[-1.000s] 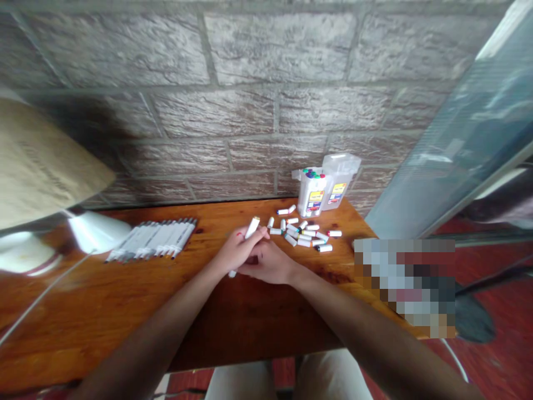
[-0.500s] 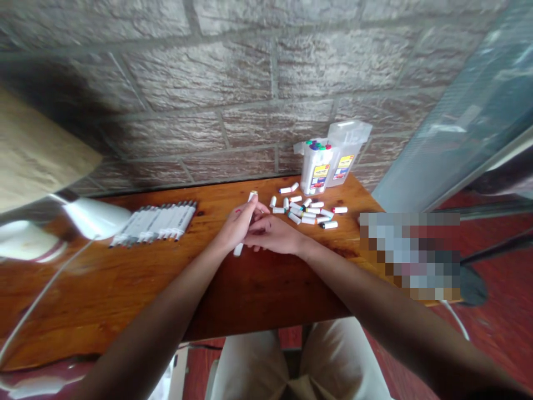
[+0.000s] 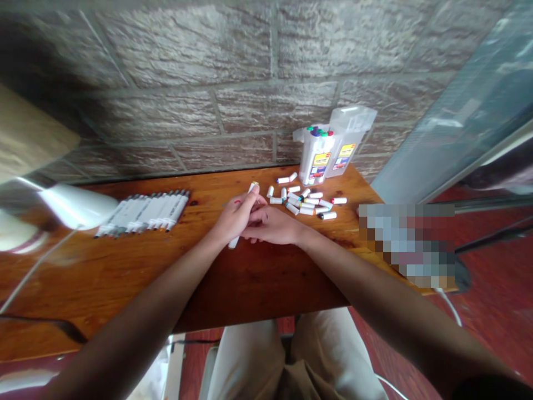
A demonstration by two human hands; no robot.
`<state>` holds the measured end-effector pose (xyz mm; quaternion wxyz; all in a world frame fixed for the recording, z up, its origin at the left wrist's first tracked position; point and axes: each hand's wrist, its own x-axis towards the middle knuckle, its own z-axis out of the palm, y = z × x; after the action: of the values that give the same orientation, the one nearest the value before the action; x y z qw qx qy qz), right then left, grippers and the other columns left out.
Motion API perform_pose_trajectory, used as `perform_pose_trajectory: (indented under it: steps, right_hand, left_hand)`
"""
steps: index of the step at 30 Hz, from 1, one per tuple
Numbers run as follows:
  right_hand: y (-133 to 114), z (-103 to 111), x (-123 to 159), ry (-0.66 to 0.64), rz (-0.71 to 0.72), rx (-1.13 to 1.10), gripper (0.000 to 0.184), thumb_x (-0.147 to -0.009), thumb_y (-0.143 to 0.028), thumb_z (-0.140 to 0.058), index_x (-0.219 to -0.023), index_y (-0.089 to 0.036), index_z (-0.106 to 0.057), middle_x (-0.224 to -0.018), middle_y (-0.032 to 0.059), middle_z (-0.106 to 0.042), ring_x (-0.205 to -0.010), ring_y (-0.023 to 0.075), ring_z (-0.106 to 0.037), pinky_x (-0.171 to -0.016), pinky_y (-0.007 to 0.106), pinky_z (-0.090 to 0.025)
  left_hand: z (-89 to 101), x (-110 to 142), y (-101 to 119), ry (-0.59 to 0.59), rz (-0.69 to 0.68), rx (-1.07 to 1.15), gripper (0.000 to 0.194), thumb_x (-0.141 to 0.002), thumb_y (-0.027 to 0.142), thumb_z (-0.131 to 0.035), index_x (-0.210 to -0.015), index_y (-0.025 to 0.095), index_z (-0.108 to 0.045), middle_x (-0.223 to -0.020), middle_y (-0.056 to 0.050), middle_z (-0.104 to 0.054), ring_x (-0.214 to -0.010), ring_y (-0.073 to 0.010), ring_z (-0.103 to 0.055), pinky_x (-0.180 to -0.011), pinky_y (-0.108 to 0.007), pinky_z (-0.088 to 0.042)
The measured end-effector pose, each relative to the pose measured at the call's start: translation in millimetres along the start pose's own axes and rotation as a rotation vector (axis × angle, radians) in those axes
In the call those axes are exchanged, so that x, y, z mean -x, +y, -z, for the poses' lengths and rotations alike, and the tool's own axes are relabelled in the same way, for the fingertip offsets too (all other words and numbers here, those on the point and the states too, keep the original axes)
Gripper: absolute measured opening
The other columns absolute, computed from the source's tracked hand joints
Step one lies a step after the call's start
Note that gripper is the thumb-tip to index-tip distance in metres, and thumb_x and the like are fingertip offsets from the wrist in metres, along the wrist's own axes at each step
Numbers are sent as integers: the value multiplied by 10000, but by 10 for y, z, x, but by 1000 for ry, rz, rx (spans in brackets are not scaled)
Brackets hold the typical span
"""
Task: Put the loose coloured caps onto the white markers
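Observation:
My left hand (image 3: 238, 215) is closed round a white marker (image 3: 234, 243). The marker's lower end sticks out below the palm, and its yellowish tip shows above the thumb. My right hand (image 3: 278, 225) presses against the left one with fingers curled; whatever they hold is hidden between the hands. Just to the right, several loose marker caps (image 3: 307, 211), white with coloured ends, lie scattered on the wooden table (image 3: 258, 283). On the left side, a row of uncapped-looking white markers (image 3: 144, 212) lies side by side.
A clear plastic marker case (image 3: 312, 161) with several markers stands open by the brick wall (image 3: 241, 111). At the left are a white lamp-like object (image 3: 79, 205), its cable and a white cup (image 3: 20, 236). A blurred-out item (image 3: 412, 244) occupies the right edge.
The view has shifted slightly, so the table items appear higher. Both hands stay together around the marker, with little visible change in grip.

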<state>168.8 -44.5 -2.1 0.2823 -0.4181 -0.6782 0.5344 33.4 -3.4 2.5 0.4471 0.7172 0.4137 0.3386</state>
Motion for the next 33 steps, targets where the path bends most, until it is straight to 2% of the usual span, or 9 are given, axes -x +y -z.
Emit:
perform_pose_trajectory:
  steps: [11,23,33]
  right_hand:
    - [-23,14,20,-4,89,140,171,-885,-235,-643,-799,-103,-710,-654,9,-686,-602,83,-649,-637,181,-485]
    - [3,5,21,22,182,234,145,-887,-160,-629,-783,-95,-706,-632,2,-683,-588,69,-635,-638,173,-460]
    - [27,7,8,13,180,284,133,-886,-151,-634,-820,-84,-728,-656,9,-695,-600,68,-622,-614,171,-422]
  left_hand:
    - [-8,-17,-92,10,-51,-9,668,-932,743,-390,-823,174,-723,-750,-20,-695,-791,-165,-655,-739,-244,-492]
    - [-6,2,-87,18,-98,-35,620,-953,699,-412,-832,172,-715,-808,-24,-708,-865,-172,-665,-809,-252,-481]
    - [4,23,-70,20,-113,-91,600,-968,677,-401,-868,178,-720,-865,-28,-729,-918,-183,-677,-855,-258,-483]
